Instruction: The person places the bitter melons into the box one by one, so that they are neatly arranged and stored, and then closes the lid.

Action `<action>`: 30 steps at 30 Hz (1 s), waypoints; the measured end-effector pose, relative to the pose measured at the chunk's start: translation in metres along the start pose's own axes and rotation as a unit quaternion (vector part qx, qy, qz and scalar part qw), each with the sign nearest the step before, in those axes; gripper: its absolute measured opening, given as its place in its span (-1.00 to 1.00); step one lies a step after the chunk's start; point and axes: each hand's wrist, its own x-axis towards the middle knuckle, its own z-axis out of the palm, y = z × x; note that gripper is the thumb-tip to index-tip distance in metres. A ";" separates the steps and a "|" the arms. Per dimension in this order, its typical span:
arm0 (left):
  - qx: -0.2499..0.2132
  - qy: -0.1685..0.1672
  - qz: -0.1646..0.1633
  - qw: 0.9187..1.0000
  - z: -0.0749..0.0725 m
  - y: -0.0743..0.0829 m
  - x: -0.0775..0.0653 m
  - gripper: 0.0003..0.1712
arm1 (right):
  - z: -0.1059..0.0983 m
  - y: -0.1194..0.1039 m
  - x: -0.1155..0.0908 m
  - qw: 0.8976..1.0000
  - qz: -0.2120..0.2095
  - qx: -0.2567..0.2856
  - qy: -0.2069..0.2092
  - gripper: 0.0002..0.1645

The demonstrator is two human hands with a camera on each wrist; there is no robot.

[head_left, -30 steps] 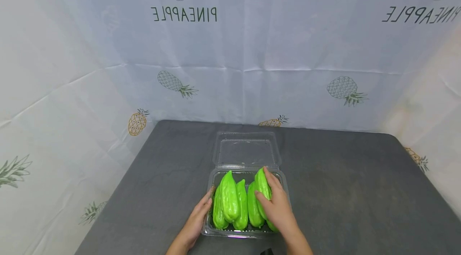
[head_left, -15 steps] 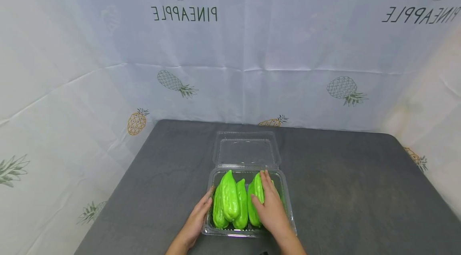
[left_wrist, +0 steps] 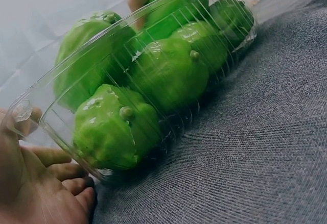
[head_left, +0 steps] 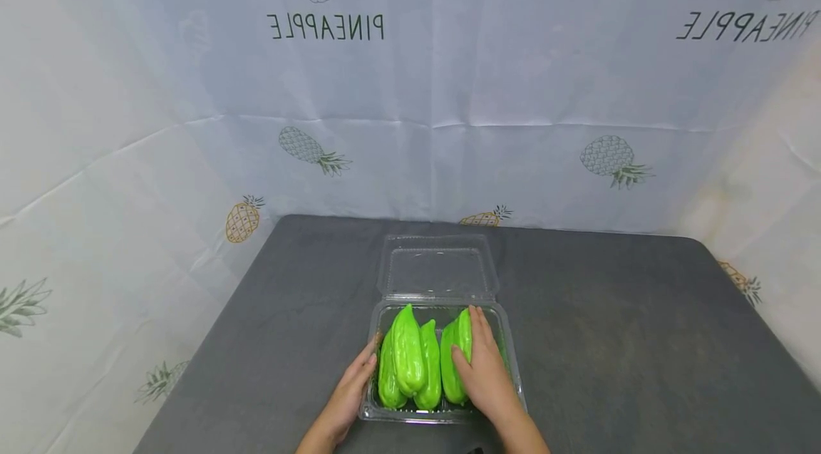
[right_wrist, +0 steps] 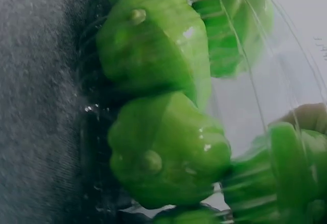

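Note:
A clear plastic clamshell box (head_left: pixel 400 418) lies on the table, lid (head_left: pixel 439 269) folded back, with several bright green, tapered peppers inside. One pepper (head_left: pixel 408 354) lies on top of others at the left. My right hand (head_left: pixel 492 379) holds another top pepper (head_left: pixel 465 336) at the right, thumb on its left side and fingers along the right; the hand hides what lies beneath. My left hand (head_left: pixel 348 388) rests against the box's left wall. In the left wrist view its thumb touches the rim, while the other fingers (left_wrist: pixel 64 170) stretch loosely beside the wall.
The dark grey table (head_left: pixel 609 326) extends on both sides of the box. A pale cloth (head_left: pixel 410 83) printed with pineapples hangs behind and at the sides. A small black object (head_left: pixel 475 451) shows at the bottom edge.
My right hand has moved slightly left and lower, bringing the top right pepper closer to the one beside it. My left hand and the box look unchanged.

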 end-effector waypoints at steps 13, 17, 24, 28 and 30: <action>0.000 0.002 0.006 1.000 0.000 0.000 0.000 -0.27 | -0.009 0.002 0.004 0.999 0.004 -0.013 -0.037 -0.18; 0.001 0.004 0.005 1.000 -0.001 0.000 -0.002 -0.29 | -0.011 0.003 0.006 0.998 0.015 0.004 -0.058 -0.16; -0.003 0.004 0.006 1.000 -0.002 0.000 -0.001 -0.27 | -0.011 0.004 0.006 0.997 0.013 0.022 -0.070 -0.06; -0.004 -0.001 0.010 1.000 -0.002 -0.001 0.000 -0.27 | -0.009 0.005 0.004 0.998 0.004 0.017 -0.058 -0.07; -0.005 -0.003 0.012 1.000 -0.002 -0.001 0.001 -0.26 | -0.008 0.005 0.004 0.999 -0.001 0.015 -0.052 -0.08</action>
